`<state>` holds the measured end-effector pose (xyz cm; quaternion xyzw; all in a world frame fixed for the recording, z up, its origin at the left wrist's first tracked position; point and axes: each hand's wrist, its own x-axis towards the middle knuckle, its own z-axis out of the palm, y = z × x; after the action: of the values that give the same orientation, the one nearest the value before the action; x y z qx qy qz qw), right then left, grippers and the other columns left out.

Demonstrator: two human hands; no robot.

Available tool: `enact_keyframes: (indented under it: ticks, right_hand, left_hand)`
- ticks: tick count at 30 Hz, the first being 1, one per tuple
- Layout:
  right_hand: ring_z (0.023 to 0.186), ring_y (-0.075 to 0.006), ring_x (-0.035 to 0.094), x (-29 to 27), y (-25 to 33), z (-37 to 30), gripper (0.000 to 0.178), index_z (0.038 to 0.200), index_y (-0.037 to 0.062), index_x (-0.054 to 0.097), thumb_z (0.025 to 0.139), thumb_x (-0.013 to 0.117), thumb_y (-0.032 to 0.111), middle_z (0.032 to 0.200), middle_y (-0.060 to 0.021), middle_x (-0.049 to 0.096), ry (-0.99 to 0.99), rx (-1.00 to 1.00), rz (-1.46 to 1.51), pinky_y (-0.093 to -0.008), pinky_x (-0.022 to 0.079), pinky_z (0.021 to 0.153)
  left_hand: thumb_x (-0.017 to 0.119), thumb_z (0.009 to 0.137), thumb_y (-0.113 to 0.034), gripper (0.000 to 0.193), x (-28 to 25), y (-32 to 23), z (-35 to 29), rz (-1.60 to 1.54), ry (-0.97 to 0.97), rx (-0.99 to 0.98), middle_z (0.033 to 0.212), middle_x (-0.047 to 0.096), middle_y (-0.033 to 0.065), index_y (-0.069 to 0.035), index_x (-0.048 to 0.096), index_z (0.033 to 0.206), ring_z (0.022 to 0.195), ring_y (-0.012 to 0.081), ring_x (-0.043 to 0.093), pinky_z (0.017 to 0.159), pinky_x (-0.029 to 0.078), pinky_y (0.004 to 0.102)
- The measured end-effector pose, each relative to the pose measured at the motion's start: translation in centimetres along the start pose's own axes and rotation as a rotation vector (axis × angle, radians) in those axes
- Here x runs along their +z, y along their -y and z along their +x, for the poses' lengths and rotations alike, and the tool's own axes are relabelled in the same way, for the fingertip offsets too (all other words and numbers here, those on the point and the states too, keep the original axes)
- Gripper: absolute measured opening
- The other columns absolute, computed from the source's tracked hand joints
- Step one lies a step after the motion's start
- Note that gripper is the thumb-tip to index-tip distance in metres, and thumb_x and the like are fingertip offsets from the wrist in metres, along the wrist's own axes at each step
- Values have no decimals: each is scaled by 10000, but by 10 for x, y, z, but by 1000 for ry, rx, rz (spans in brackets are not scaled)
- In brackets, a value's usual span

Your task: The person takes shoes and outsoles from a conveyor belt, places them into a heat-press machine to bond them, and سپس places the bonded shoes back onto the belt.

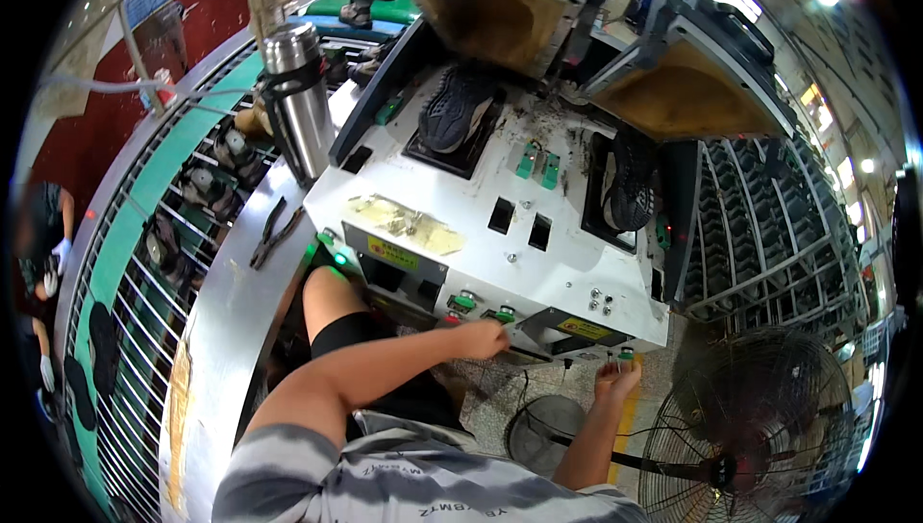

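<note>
My left hand [486,338] is curled into a fist at the front of a white two-station machine [442,263], just below a green push button [505,314]. At the machine's front right corner, my right hand [617,379] is raised with fingers apart, up against another green button [627,354]. A dark grey knit shoe [454,110] sits on the left station's black plate. The right station bears a black shoe [630,182]. Above them the left lid [490,18] and right lid [687,81] are both tilted up, showing brown hollow undersides.
A steel thermos [296,100] and black pliers [275,233] rest on the metal ledge to the left. Beside it runs a roller conveyor [135,283] carrying shoes and soles. A large fan [721,470] stands at right, before a metal rack [769,225]. Another person [48,225] is far left.
</note>
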<state>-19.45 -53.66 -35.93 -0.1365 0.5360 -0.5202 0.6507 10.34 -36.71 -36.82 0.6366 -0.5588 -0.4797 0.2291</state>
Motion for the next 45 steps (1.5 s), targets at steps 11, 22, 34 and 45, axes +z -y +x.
enact_keyframes:
  ticks: [11, 22, 34, 45]
  right_hand:
    - [689, -198, 581, 56, -134, -108, 105, 833, 30, 584, 770, 657, 73, 762, -71, 591, 878, -686, -1043, -328, 463, 631]
    - [1216, -415, 443, 479, -194, -146, 748, 1355, 43, 413, 721, 696, 324, 1307, -238, 476, 639, -1704, -1178, -468, 379, 1027]
    - [1262, -418, 462, 535, -209, -180, 1123, 1480, -11, 102, 712, 698, 550, 1389, -303, 421, 200, -920, -1555, -491, 389, 1032]
    - [1085, -364, 563, 351, -235, -172, 753, 1326, -103, 373, 711, 729, 146, 1257, -238, 524, 592, -1179, -482, -440, 467, 944]
  left_hand:
    - [584, 886, -137, 162, -6, 109, -142, -165, -887, 90, 852, 702, 122, -24, 697, 914, 771, 227, 673, 736, 535, 333]
    - [580, 890, -111, 162, 99, 232, -480, -291, -2146, -720, 685, 617, 69, 26, 647, 837, 626, 133, 556, 615, 469, 289]
    - [581, 841, -101, 156, 128, 237, -497, -521, -2177, -837, 603, 613, 59, -2, 646, 740, 568, 131, 596, 567, 474, 269]
    - [569, 895, -119, 139, 111, 256, -491, -1184, -1989, -52, 621, 545, 8, -20, 631, 819, 567, 86, 498, 520, 381, 215]
